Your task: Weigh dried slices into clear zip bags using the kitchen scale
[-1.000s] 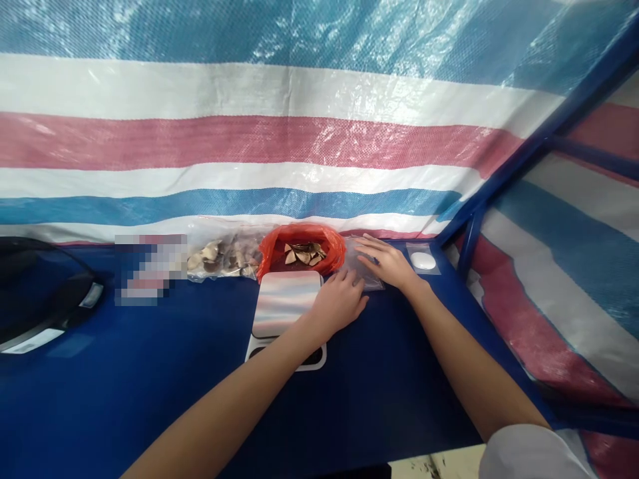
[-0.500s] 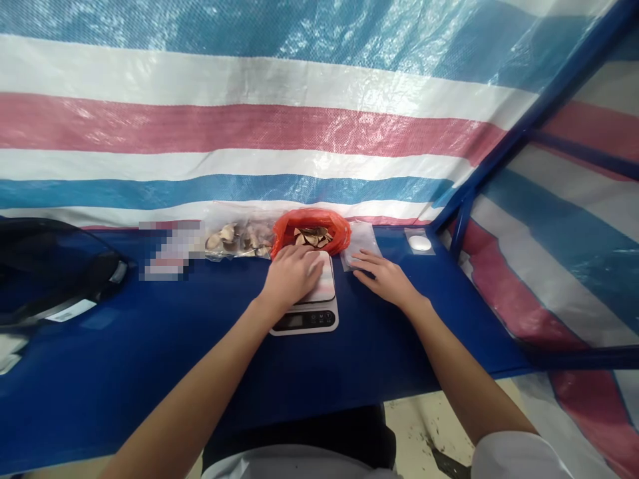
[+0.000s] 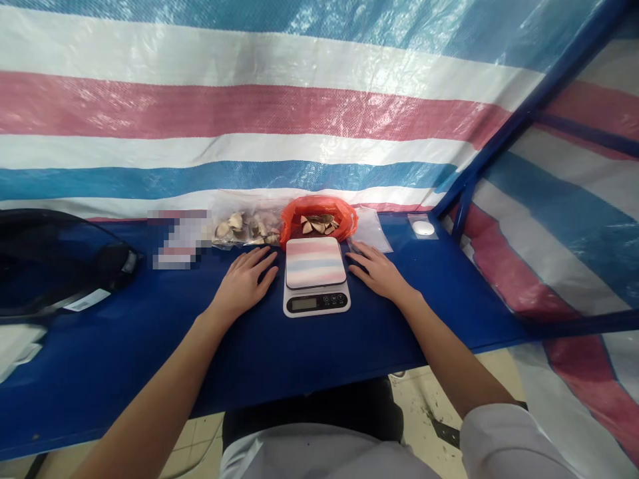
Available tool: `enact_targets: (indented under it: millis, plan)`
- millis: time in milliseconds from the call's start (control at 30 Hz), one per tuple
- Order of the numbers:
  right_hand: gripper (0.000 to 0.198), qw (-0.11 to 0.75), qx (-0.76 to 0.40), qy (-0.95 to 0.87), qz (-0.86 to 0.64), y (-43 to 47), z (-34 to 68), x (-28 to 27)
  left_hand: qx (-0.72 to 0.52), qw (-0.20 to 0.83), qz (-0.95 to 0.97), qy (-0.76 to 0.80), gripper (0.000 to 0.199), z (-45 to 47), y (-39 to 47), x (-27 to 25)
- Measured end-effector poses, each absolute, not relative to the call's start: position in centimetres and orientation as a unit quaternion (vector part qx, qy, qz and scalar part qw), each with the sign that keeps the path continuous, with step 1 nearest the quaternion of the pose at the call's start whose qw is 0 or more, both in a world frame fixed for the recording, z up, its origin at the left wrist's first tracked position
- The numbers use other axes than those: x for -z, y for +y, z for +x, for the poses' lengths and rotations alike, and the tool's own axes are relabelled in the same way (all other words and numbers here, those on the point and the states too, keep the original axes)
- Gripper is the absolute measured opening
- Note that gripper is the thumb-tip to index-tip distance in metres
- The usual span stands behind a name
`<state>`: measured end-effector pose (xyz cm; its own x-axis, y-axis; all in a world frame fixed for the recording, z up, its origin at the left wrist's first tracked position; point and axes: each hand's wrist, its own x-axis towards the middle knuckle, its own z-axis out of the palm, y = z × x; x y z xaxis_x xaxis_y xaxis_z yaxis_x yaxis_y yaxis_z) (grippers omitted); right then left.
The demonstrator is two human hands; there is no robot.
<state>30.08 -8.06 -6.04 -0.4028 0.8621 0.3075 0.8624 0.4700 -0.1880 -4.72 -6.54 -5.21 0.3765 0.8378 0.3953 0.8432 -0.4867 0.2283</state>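
Note:
A white kitchen scale (image 3: 315,266) lies between my hands, its shiny top plate bare and its dark display strip facing me. To its left, my left hand (image 3: 245,279) rests on the blue table with fingers spread, holding nothing. My right hand (image 3: 378,271) lies open to the right of the scale, its fingertips by the near edge of a clear plastic bag (image 3: 372,229). Right behind the scale stands an open red plastic bag (image 3: 344,216) with dried, pale-brown slices (image 3: 319,225) inside. Beside it, clear bags of dried pieces (image 3: 239,229) lie behind my left hand.
A small white rounded object (image 3: 423,228) sits on a clear packet at the right. On the left are a black bag-like item (image 3: 64,266) and a white object (image 3: 17,346). Striped sheeting (image 3: 249,113) hangs behind the blue table (image 3: 269,372); a blue frame post (image 3: 499,146) rises at right.
My left hand has come off the scale's top and moved left onto the table, uncovering the plate. My right hand stays open beside the scale. The view has shifted slightly.

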Motion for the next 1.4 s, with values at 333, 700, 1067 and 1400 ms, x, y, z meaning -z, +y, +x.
enact_targets:
  millis: [333, 700, 1067, 1400]
  plan:
    - [0.047, 0.123, -0.016, -0.84, -0.528, -8.2, 29.7, 6.0, 0.131, -0.005, -0.821, -0.555, 0.056, -4.4, -6.8, 5.4]
    - [0.047, 0.122, -0.005, -0.841, -0.527, -8.3, 29.6, 6.0, 0.127, -0.001, -0.821, -0.556, 0.055, -4.2, -7.0, 5.2]
    - [0.036, 0.214, -0.008, -0.83, -0.515, -8.4, 29.8, 5.5, 0.26, 0.022, -0.819, -0.511, 0.046, -4.4, -6.9, 4.4]
    - [0.033, 0.231, -0.007, -0.818, -0.526, -6.1, 29.6, 5.7, 0.26, 0.113, -0.817, -0.503, 0.048, -6.9, -2.5, -0.4]
